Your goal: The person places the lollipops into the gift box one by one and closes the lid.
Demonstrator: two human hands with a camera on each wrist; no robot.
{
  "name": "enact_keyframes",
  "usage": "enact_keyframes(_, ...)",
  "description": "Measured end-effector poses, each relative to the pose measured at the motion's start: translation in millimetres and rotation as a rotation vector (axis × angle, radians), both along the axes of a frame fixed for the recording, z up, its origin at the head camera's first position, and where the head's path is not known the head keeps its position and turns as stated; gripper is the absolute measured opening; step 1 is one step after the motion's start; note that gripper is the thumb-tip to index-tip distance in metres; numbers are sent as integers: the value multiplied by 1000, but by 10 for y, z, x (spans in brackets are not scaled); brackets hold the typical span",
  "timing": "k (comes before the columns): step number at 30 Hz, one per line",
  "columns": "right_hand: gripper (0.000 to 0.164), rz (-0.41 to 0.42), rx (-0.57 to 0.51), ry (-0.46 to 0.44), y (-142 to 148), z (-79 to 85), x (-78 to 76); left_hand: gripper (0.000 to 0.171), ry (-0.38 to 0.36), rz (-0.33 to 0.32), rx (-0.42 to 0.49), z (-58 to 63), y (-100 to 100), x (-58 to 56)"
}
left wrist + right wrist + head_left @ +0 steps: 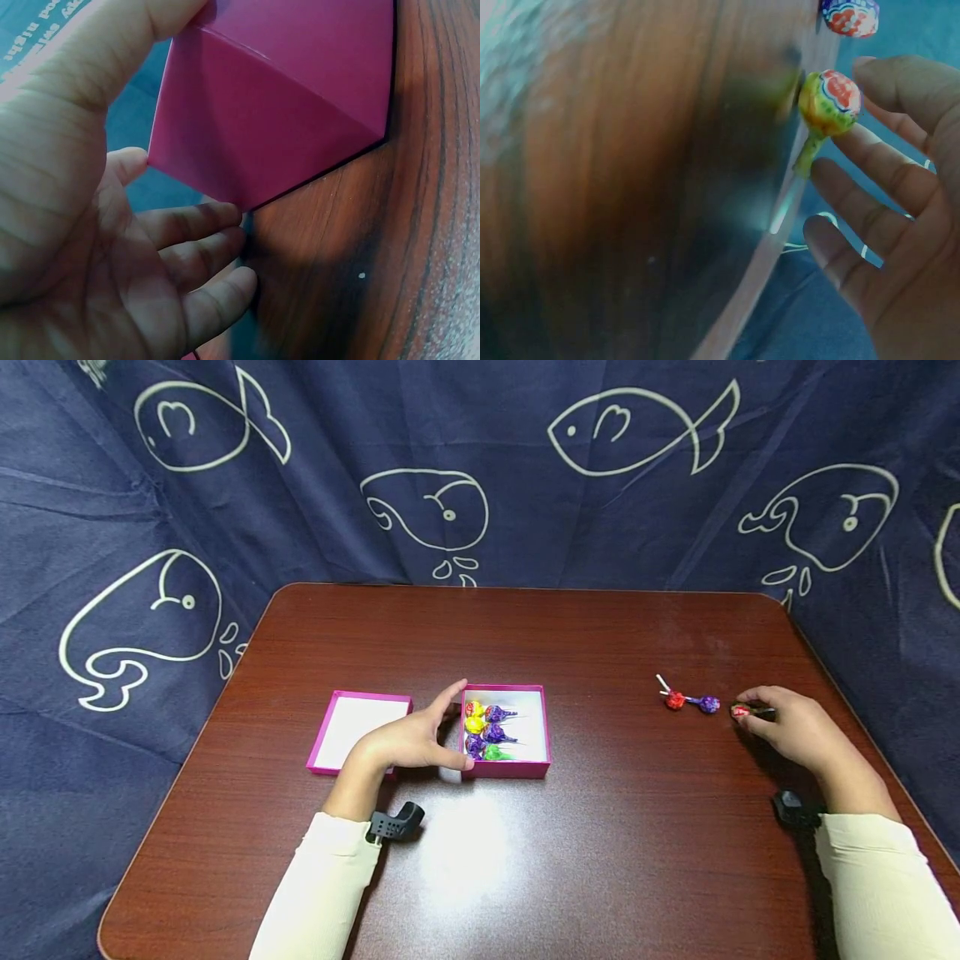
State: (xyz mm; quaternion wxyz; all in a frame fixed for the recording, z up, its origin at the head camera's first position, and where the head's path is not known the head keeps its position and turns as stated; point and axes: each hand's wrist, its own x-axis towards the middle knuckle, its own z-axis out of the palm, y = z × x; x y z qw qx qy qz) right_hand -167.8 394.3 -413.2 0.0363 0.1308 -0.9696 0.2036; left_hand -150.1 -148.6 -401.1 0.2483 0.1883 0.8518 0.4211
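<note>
My left hand [408, 739] spans the left end of a pink box [531, 727], its thumb at the front corner and a finger at the back corner. In the left wrist view the box's outer wall [277, 112] lies against the fingertips. Inside the box, several wrapped lollipops [487, 727], yellow, purple and green, lie along the left side. At the right, my right hand [791, 722] reaches round a yellow-green lollipop [830, 103] on the table, thumb and fingertips spread close beside its head. Whether they touch it is unclear.
A red lollipop [675, 700] and a purple lollipop [708, 704] lie just left of the right hand. The pink-edged lid [360, 720], white inside, sits left of the box, partly behind the left hand. A dark blue curtain [517, 435] hangs beyond the brown table [600, 852].
</note>
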Motion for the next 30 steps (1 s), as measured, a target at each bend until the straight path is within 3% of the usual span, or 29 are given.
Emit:
enact_keyframes(7,18,31,26,33,29,-45,-16,119,0,6,-7,-3,-1,1)
enact_keyframes(20,11,-1,38,29,22,-46,-7,118,7,-6,25,-1,16,-8)
enact_keyframes(30,11,11,10,19,-112,43,43,118,9,1,22,-5,15,3)
